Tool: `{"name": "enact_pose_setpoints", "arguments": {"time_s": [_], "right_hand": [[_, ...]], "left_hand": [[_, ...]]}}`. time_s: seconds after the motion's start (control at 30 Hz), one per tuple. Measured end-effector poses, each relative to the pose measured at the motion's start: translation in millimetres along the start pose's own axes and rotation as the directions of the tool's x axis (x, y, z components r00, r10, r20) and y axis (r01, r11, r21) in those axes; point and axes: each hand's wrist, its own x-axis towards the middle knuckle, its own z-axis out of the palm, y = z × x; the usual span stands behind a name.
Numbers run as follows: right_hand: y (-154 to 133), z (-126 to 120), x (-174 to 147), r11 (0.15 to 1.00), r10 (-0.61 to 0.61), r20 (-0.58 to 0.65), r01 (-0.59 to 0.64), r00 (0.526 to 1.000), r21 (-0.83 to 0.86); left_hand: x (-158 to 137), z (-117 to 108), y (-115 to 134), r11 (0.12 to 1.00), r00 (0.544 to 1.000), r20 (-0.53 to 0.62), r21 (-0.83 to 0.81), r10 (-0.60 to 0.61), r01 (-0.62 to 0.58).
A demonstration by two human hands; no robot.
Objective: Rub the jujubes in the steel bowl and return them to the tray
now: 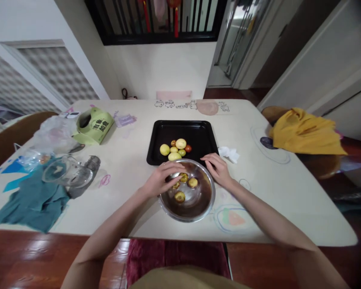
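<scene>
A shiny metal bowl [213,196] sits near the table's front edge, with several yellow-brown round fruits [179,196] inside. My left hand [161,179] reaches over the bowl's left rim, fingers and thumb apart above the fruits, with nothing visibly held. At the bowl's upper right rim, by the tray's front corner, my right hand [218,167] rests with fingers stretched out and nothing in it. Just behind the bowl is a black baking tray [180,130]. Several yellow, greenish and reddish round fruits [165,149] lie at its front.
A crumpled white tissue [229,154] lies right of the tray. At left are a green paper carrier [99,127], a clear pitcher [74,171] on its side, a teal cloth [33,200] and plastic bags [54,134]. Yellow fabric [307,132] hangs over the right chair.
</scene>
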Motion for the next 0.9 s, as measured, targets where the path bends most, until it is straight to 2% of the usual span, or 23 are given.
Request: {"name": "enact_pose_setpoints", "arguments": {"time_s": [0.1, 0.27, 0.4, 0.53, 0.73, 0.9], "right_hand": [[1.9, 2.5, 18.1, 0.997, 0.033, 0.019, -0.032, 0.999, -0.068], [13.1, 20.9, 57.6, 0.974, 0.104, 0.158, -0.068, 0.982, -0.216], [25.7, 34.7, 70.6, 0.962, 0.147, 0.283, -0.071, 0.948, -0.263], [32.8, 34.7, 64.7, 0.968, 0.163, 0.329, -0.086, 0.930, -0.237], [33.4, 27.8, 58.8, 0.981, 0.192, 0.305, -0.179, 0.933, -0.070], [26.8, 27.5, 60.2, 0.976, 0.202, 0.348, -0.219, 0.916, 0.009]], "left_hand": [[-4.8, 0.6, -4.3, 0.997, 0.995, -0.098, -0.078, 0.022, -0.029], [-8.7, 0.5, -13.1, 0.978, 0.992, -0.129, -0.204, 0.011, -0.037], [-12.2, -1.9, -18.1, 0.974, 0.989, -0.142, -0.225, -0.043, 0.010], [-13.9, -1.0, -19.0, 0.968, 0.985, -0.141, -0.245, -0.096, 0.059], [-13.9, -0.1, -17.8, 0.965, 0.984, -0.138, -0.253, -0.112, 0.075], [-13.7, -0.9, -17.5, 0.963, 0.984, -0.138, -0.259, -0.110, 0.071]]}}
